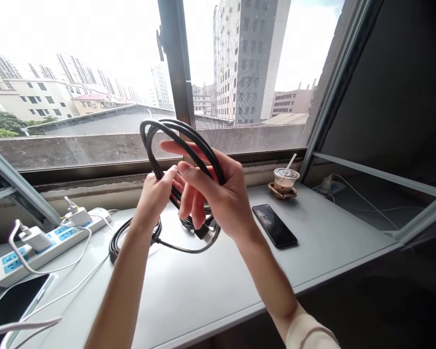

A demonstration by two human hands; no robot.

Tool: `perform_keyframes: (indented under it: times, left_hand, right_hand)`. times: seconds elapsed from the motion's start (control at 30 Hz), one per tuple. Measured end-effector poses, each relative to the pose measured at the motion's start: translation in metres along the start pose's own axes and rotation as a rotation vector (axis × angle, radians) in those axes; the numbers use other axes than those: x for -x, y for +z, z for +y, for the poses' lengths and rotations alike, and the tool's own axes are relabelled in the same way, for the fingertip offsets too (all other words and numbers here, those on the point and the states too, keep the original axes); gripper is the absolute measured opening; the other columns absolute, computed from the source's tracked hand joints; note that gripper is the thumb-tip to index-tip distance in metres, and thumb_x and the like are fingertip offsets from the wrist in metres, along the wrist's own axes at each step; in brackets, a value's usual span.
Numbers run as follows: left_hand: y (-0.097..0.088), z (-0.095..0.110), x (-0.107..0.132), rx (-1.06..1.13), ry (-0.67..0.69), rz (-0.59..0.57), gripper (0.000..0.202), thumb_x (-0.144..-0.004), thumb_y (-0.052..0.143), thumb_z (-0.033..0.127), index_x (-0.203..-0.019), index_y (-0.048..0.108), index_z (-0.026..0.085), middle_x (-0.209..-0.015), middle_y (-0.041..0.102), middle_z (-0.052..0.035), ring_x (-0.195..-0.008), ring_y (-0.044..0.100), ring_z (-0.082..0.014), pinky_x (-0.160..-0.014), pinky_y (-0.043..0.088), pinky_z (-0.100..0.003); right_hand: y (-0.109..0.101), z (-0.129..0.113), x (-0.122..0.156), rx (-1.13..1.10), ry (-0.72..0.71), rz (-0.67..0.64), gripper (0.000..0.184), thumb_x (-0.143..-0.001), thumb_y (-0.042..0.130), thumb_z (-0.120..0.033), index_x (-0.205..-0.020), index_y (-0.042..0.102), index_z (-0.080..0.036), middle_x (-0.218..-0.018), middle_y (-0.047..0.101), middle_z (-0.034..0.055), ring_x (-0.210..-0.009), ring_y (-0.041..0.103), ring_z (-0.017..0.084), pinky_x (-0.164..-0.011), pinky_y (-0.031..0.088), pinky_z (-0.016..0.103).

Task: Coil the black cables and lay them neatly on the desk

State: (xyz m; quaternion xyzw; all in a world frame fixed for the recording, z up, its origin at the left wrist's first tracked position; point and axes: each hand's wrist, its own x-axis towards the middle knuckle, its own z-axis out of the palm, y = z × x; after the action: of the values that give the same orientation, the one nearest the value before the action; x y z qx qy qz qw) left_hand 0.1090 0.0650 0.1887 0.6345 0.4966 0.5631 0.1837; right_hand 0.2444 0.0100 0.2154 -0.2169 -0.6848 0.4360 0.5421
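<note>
A black cable (pixel 174 133) is gathered into several loops and held up over the grey table (pixel 210 291), in front of the window. My left hand (pixel 156 194) is closed around the lower part of the loops. My right hand (pixel 218 194) grips the right side of the coil, with the loops running over its fingers and the index finger stretched out along them. The cable's free part hangs down and lies on the table in a loose ring (pixel 131 237), with a plug end (pixel 203 230) under my right hand.
A white power strip (pixel 43 242) with two white chargers and white leads lies at the left. A phone (pixel 10 305) rests at the near left edge, another dark phone (pixel 274 225) right of my hands. A lidded drink cup (pixel 285 179) with a straw stands by the window.
</note>
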Motion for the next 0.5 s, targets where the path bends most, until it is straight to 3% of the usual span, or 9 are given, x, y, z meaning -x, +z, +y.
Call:
perform_keyframes:
  times: [0.1,0.2,0.27,0.33,0.5]
  left_hand:
    - [0.001,0.004,0.002,-0.014,-0.173,-0.231,0.038,-0.079,0.043,0.038,-0.047,0.050,0.018,-0.036,0.048,-0.0015,-0.037,0.051,-0.0152,-0.034,0.037,-0.023]
    - [0.000,0.003,0.001,-0.044,-0.161,-0.446,0.039,-0.078,0.046,0.040,-0.046,0.051,0.018,-0.035,0.049,-0.0023,-0.035,0.051,-0.0152,-0.032,0.036,-0.022]
    - [-0.002,-0.002,-0.001,-0.018,-0.126,-0.498,0.036,-0.078,0.046,0.038,-0.050,0.054,0.017,-0.038,0.052,-0.0019,-0.036,0.052,-0.0142,-0.031,0.035,-0.020]
    - [-0.005,-0.007,-0.005,0.015,-0.139,-0.425,0.033,-0.078,0.044,0.036,-0.055,0.056,0.015,-0.040,0.053,-0.0014,-0.036,0.052,-0.0130,-0.032,0.036,-0.019]
    - [-0.021,-0.006,-0.012,0.003,-0.299,-0.085,0.026,-0.072,0.053,0.031,-0.052,0.053,0.014,-0.034,0.051,-0.0030,-0.026,0.042,-0.0110,-0.027,0.029,-0.018]
  right_hand:
    - [-0.007,0.002,-0.002,0.010,-0.033,-0.026,0.033,-0.088,0.045,-0.035,-0.117,0.057,-0.026,-0.050,0.054,-0.0061,-0.034,0.044,0.006,-0.035,0.040,0.018]
    - [-0.012,0.006,-0.003,0.089,-0.049,-0.090,0.027,-0.086,0.048,-0.030,-0.109,0.062,-0.024,-0.052,0.054,-0.0057,-0.040,0.049,0.007,-0.039,0.042,0.019]
    - [-0.014,0.009,-0.004,0.180,-0.076,-0.084,0.024,-0.084,0.051,-0.029,-0.104,0.063,-0.024,-0.056,0.055,-0.0047,-0.048,0.055,0.009,-0.045,0.045,0.020]
    - [-0.014,0.012,-0.006,0.267,-0.128,-0.008,0.024,-0.082,0.054,-0.030,-0.104,0.063,-0.025,-0.063,0.057,-0.0034,-0.057,0.058,0.011,-0.050,0.047,0.022]
    - [-0.021,0.023,-0.020,0.399,-0.181,0.237,0.035,-0.083,0.052,-0.031,-0.118,0.055,-0.026,-0.075,0.060,-0.0004,-0.069,0.061,0.014,-0.059,0.049,0.025]
